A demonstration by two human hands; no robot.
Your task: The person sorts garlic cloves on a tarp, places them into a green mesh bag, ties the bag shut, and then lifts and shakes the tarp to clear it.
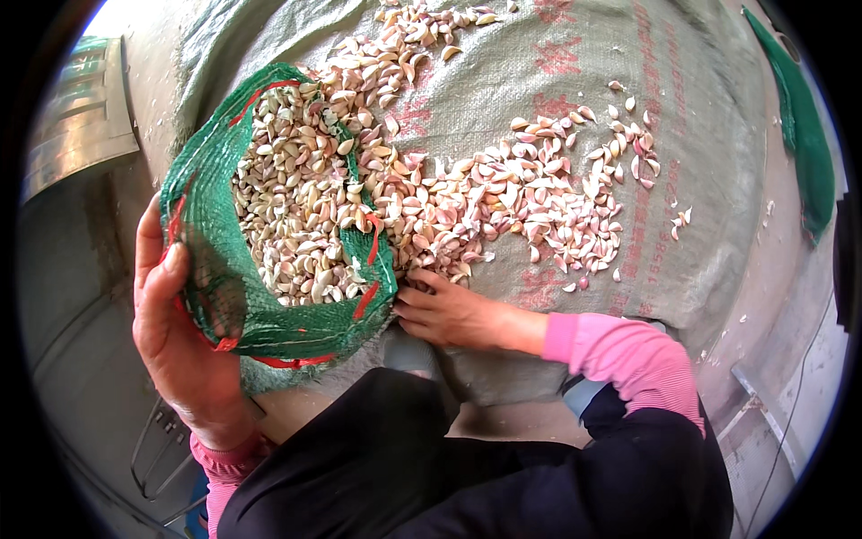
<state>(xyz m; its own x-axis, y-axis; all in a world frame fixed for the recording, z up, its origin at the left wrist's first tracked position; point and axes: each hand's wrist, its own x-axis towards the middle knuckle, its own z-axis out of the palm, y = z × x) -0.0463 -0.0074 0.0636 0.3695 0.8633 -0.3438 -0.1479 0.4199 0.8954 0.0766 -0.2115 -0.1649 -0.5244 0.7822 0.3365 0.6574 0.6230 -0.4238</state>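
A green mesh bag [208, 189] with red strips along its rim lies with its mouth wide, full of garlic cloves [301, 202]. At its left side my left hand [184, 332] grips the netting, thumb up and some fingers visible through the mesh. My right hand [440, 310] is closed at the bag's near right edge, fingers curled on the rim and partly hidden beside the heap. More loose cloves [503, 193] spill from the bag's mouth across a woven sack, to the right and toward the far side.
Beneath everything spreads the grey-green woven sack [718, 162] with red print. At far left stands a shiny metal container [85, 117]. A green cloth-like piece [795, 135] lies at far right, above a metal frame [768, 418] and a thin cable. My knees are close to the sack's near edge.
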